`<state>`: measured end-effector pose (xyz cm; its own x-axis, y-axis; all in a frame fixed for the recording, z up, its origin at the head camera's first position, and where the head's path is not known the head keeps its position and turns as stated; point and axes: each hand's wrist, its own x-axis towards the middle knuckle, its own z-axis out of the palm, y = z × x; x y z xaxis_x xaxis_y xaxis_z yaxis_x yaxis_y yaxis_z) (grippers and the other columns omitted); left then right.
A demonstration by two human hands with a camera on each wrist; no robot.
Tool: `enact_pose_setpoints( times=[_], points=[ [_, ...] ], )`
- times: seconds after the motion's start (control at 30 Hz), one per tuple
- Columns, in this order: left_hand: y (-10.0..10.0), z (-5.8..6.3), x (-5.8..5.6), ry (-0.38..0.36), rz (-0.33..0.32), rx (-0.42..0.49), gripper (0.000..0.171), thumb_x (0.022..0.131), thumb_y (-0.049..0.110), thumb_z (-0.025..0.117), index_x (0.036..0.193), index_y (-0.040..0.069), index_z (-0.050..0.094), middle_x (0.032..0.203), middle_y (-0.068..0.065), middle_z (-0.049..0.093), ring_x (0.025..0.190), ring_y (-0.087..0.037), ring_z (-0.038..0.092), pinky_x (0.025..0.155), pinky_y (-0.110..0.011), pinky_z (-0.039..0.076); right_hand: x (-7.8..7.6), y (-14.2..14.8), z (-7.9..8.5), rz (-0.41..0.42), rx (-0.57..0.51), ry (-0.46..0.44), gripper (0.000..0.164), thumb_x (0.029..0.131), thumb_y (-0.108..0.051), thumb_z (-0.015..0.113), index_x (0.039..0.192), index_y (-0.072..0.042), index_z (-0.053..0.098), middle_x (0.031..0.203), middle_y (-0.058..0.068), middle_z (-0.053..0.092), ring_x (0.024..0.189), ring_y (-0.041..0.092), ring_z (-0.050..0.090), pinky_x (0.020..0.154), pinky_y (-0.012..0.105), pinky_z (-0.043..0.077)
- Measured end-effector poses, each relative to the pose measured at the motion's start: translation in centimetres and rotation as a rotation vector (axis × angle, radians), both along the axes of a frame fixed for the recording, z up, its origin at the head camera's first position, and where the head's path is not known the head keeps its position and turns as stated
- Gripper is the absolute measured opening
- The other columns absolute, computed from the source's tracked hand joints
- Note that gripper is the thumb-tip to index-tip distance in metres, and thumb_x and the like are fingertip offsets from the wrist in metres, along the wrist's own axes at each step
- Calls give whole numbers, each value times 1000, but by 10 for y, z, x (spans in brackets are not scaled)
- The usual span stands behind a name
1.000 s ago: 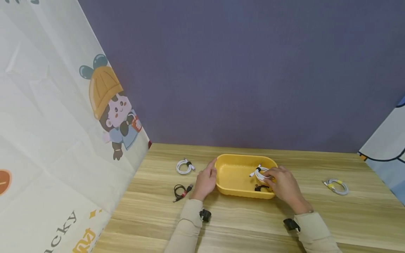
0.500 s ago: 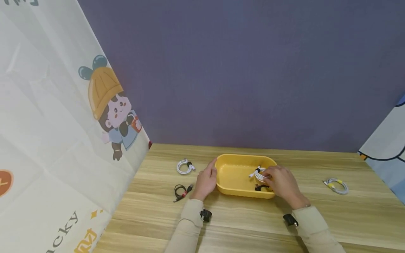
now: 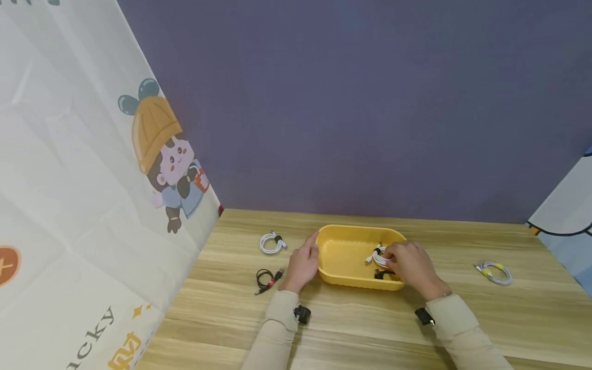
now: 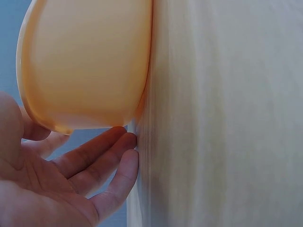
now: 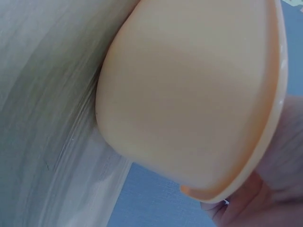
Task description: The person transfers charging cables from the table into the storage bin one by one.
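Note:
A yellow plastic basket [image 3: 344, 281] with rounded ends stands on the wooden table. My left hand [image 3: 301, 263] holds its left end; in the left wrist view the thumb lies at the rim and the fingers [image 4: 118, 177] curl against the outer wall. Over the right end reaches my right hand [image 3: 411, 264], pinching a coiled white cable [image 3: 380, 257] with a black strap, low inside the basket. Beside that coil lies a black cable [image 3: 380, 275], partly hidden by the hand. The right wrist view shows mostly the basket's outer wall [image 5: 189, 94], with the fingertips hidden behind it.
Left of the basket lie another white cable coil [image 3: 272, 243] and a black cable [image 3: 268, 281] with a red tie. A grey-white coil [image 3: 494, 273] with yellow ties lies far right. A dark panel [image 3: 361, 118] closes off the table's back edge.
The right hand and the white cable have shifted very slightly within the basket. The left hand keeps its place at the rim, and the other cables lie as before.

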<state>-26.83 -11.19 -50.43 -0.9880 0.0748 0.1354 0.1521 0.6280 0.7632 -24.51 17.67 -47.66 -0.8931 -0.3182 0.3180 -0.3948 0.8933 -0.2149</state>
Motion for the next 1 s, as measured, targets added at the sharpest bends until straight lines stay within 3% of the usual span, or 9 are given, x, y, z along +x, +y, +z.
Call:
enact_pose_setpoints(
  times=[0.23, 0.47, 0.63, 0.93, 1.0],
  points=[
    [3, 2, -2, 4, -1, -2, 46, 110, 25, 38, 156, 31, 44, 140, -8, 65, 107, -30, 66, 95, -54, 51, -5, 2, 2, 10, 52, -5, 17, 78, -5, 83, 73, -18, 72, 74, -5, 70, 67, 15, 60, 69, 46, 52],
    [6, 1, -4, 5, 4, -1, 46, 110, 25, 38, 156, 31, 44, 141, -9, 65, 109, -31, 67, 96, -54, 51, -11, 4, 1, 19, 80, -29, 33, 77, -3, 79, 62, -23, 57, 62, -11, 54, 61, 11, 44, 63, 38, 41],
    [7, 1, -5, 5, 8, -2, 46, 110, 25, 39, 156, 31, 44, 142, -9, 64, 112, -32, 67, 97, -55, 51, -15, 5, 0, 15, 101, -29, 34, 75, -5, 81, 60, -23, 56, 61, -11, 53, 62, 12, 45, 63, 39, 42],
    [10, -1, -8, 16, 13, -8, 47, 110, 25, 40, 156, 30, 44, 139, -10, 66, 98, -26, 66, 92, -51, 53, -21, 8, -1, 22, 116, -28, 36, 73, 0, 77, 57, -24, 55, 59, -10, 52, 62, 13, 46, 63, 40, 43],
    [11, -1, -9, 17, 13, -4, 46, 110, 25, 40, 156, 30, 44, 132, -11, 70, 87, -23, 65, 87, -47, 53, -22, 9, -1, 23, 122, -32, 35, 73, 0, 77, 57, -24, 56, 60, -10, 53, 62, 13, 47, 63, 40, 44]
  ],
)
